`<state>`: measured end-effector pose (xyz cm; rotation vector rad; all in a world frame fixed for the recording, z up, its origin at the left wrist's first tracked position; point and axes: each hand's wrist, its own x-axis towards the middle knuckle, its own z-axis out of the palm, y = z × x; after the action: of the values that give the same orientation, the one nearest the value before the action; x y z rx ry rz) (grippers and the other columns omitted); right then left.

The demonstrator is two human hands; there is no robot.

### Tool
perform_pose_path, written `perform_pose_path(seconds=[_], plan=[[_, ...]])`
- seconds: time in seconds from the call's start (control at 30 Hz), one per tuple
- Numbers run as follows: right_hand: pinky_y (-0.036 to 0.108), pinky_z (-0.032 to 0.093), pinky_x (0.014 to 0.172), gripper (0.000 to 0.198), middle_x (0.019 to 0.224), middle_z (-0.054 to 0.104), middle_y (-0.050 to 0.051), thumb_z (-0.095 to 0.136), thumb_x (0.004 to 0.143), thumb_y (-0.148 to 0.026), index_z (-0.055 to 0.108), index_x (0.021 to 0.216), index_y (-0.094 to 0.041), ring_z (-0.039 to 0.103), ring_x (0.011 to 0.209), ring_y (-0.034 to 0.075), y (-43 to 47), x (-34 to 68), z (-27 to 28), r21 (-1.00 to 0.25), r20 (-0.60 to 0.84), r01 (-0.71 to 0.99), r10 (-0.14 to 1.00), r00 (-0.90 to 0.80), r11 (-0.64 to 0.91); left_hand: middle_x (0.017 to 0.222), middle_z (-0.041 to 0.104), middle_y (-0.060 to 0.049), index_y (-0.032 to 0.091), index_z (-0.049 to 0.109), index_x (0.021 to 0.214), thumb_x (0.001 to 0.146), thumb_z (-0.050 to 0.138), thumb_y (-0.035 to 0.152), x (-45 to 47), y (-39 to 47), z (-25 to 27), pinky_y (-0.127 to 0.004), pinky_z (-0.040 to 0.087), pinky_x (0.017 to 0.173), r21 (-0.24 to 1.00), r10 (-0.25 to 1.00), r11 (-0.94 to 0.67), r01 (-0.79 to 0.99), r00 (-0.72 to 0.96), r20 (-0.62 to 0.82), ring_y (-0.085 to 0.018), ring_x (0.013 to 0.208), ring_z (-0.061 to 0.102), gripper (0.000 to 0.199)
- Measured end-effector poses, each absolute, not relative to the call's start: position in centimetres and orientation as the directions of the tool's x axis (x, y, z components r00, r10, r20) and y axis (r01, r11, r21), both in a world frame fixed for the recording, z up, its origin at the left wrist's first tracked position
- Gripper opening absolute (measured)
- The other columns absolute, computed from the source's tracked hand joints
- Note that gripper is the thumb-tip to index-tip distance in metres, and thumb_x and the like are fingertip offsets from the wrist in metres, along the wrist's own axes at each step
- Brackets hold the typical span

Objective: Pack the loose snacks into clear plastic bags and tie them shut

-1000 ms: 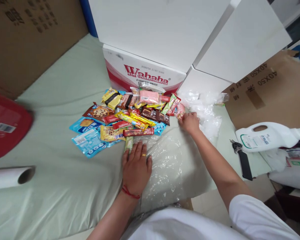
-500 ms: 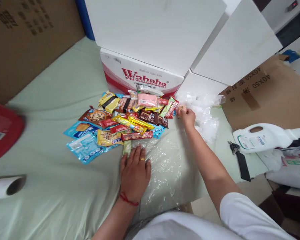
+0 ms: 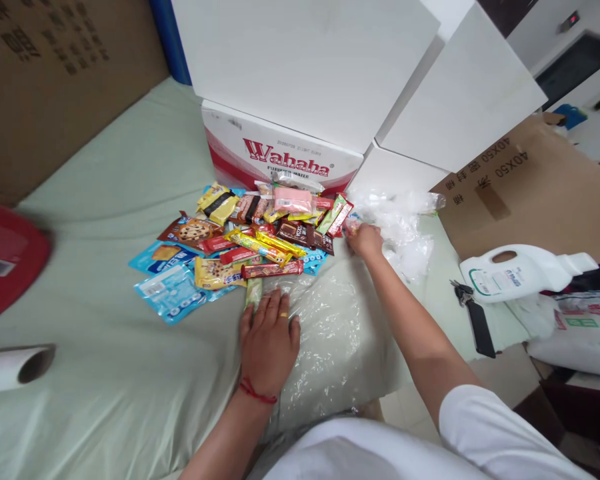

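My left hand (image 3: 269, 340) lies flat, palm down, with its fingertips by a pale green wrapper (image 3: 253, 293) and the edge of a clear plastic sheet (image 3: 330, 320). At the right end of a heap of packaged snacks, my right hand (image 3: 366, 240) has its fingers closed on a small pinkish wrapped snack (image 3: 351, 227), mostly hidden by the fingers. Nearest to it are a red-and-green wrapped bar (image 3: 339, 217) and crumpled clear plastic bags (image 3: 403, 220). The heap also holds a brown cookie packet (image 3: 193, 230), a light blue pouch (image 3: 173, 293) and a red bar (image 3: 273, 269).
A Wahaha water carton (image 3: 280, 150) stands behind the heap, under large white boxes (image 3: 300, 60). To the right are a white jug (image 3: 520, 273), keys with a black fob (image 3: 480, 327) and a cardboard box (image 3: 520, 193). A red container (image 3: 10, 260) and white roll (image 3: 10, 370) sit left.
My right hand has moved slightly left, closer to the snack heap, with the small pinkish snack in its fingers. My left hand stays in place. The view has shifted slightly.
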<state>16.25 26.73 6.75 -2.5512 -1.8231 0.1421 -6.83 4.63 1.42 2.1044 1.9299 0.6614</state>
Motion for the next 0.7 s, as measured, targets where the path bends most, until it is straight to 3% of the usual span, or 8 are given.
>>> perform_pose_path(seconds=[0.13, 0.27, 0.4, 0.47, 0.6, 0.7], plan=[[0.052, 0.04, 0.114, 0.036, 0.134, 0.067, 0.021, 0.065, 0.095, -0.041, 0.07, 0.119, -0.016, 0.043, 0.146, 0.036, 20.1, 16.2, 7.1, -0.037, -0.138, 0.983, 0.975, 0.174, -0.18, 0.154, 0.058, -0.017, 0.012, 0.063, 0.141, 0.102, 0.039, 0.031, -6.8, 4.6, 1.4, -0.057, 0.031, 0.122, 0.426, 0.981, -0.13, 0.895, 0.053, 0.188, -0.034, 0.144, 0.052, 0.049], [0.054, 0.042, 0.112, 0.032, 0.141, 0.064, 0.016, 0.057, 0.099, -0.033, 0.067, 0.127, -0.022, 0.032, 0.153, 0.036, 14.9, 16.7, 7.8, -0.041, -0.122, 0.996, 0.99, 0.069, -0.075, 0.153, 0.059, -0.017, 0.013, 0.063, 0.14, 0.101, 0.039, 0.031, -6.7, 4.6, 1.4, -0.058, 0.033, 0.121, 0.414, 0.98, -0.135, 0.9, 0.058, 0.193, -0.035, 0.143, 0.052, 0.049], [0.045, 0.05, 0.101, 0.041, 0.127, 0.07, 0.018, 0.033, 0.109, -0.034, 0.067, 0.125, -0.019, 0.051, 0.136, 0.034, 13.8, 17.0, 9.0, -0.114, 0.021, 0.973, 0.979, 0.203, -0.199, 0.152, 0.059, -0.018, 0.014, 0.063, 0.139, 0.1, 0.04, 0.032, -6.7, 4.7, 1.4, -0.06, 0.033, 0.121, 0.424, 0.981, -0.136, 0.895, 0.063, 0.182, -0.035, 0.143, 0.052, 0.049], [0.044, 0.051, 0.096, 0.047, 0.123, 0.071, 0.019, 0.025, 0.11, -0.036, 0.064, 0.128, -0.017, 0.057, 0.127, 0.034, 14.5, 16.7, 9.2, -0.119, 0.024, 0.959, 0.965, 0.262, -0.258, 0.153, 0.059, -0.019, 0.013, 0.063, 0.139, 0.1, 0.04, 0.032, -6.7, 4.8, 1.4, -0.061, 0.033, 0.121, 0.432, 0.982, -0.134, 0.892, 0.062, 0.177, -0.036, 0.143, 0.051, 0.049], [0.045, 0.05, 0.096, 0.052, 0.13, 0.068, 0.022, 0.036, 0.107, -0.054, 0.063, 0.128, -0.015, 0.056, 0.127, 0.037, 15.9, 15.5, 8.2, -0.093, -0.123, 0.979, 0.978, 0.168, -0.18, 0.152, 0.059, -0.019, 0.012, 0.063, 0.138, 0.101, 0.039, 0.032, -6.7, 4.7, 1.4, -0.06, 0.032, 0.121, 0.422, 0.982, -0.131, 0.897, 0.059, 0.181, -0.036, 0.143, 0.052, 0.049], [0.043, 0.048, 0.099, 0.053, 0.139, 0.064, 0.019, 0.051, 0.102, -0.057, 0.059, 0.136, -0.017, 0.057, 0.127, 0.036, 16.0, 15.6, 7.3, -0.106, -0.163, 0.985, 0.98, 0.118, -0.136, 0.153, 0.058, -0.018, 0.014, 0.064, 0.138, 0.1, 0.041, 0.03, -6.7, 4.7, 1.4, -0.058, 0.033, 0.121, 0.42, 0.981, -0.135, 0.897, 0.061, 0.186, -0.035, 0.144, 0.052, 0.047]])
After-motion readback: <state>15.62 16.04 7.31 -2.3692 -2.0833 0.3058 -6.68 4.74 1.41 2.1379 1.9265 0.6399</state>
